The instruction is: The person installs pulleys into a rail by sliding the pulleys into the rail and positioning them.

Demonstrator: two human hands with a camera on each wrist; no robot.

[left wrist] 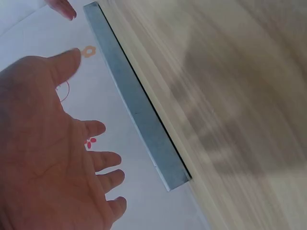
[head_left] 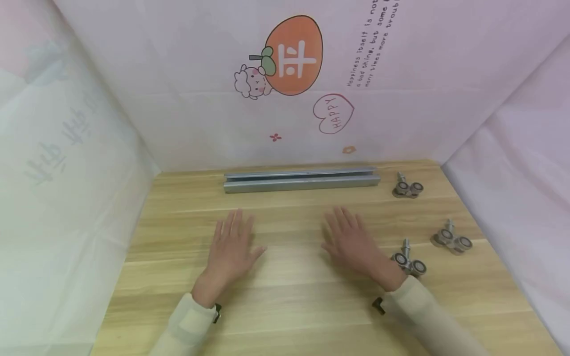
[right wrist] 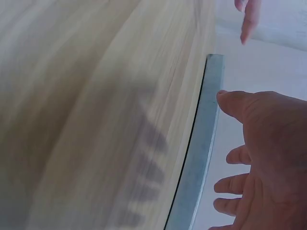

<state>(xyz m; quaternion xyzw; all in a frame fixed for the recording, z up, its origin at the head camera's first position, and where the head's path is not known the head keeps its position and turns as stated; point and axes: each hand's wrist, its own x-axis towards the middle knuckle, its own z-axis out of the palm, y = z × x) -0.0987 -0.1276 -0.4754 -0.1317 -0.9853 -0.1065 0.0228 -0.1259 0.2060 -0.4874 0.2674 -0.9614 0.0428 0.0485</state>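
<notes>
Both hands hover palm down over the wooden tabletop, fingers spread and nothing held. My left hand (head_left: 229, 253) is on the left half, fingers pointing toward the back. On the right half, my right hand (head_left: 355, 245) angles its fingertips inward. Beyond them a grey metal channel rail (head_left: 303, 184), slotted along its top, lies along the table's back edge. It also shows beside the left palm (left wrist: 43, 158) in the left wrist view and the right palm (right wrist: 278, 163) in the right. Close by the right wrist stands a roller bracket (head_left: 408, 262) with twin wheels and a threaded stem.
Two more twin-wheel rollers lie at the right, one at the back corner (head_left: 407, 188) and one near the right edge (head_left: 451, 240). White printed cloth (head_left: 200, 123) rises behind the wooden table (head_left: 285, 306) and along both its sides.
</notes>
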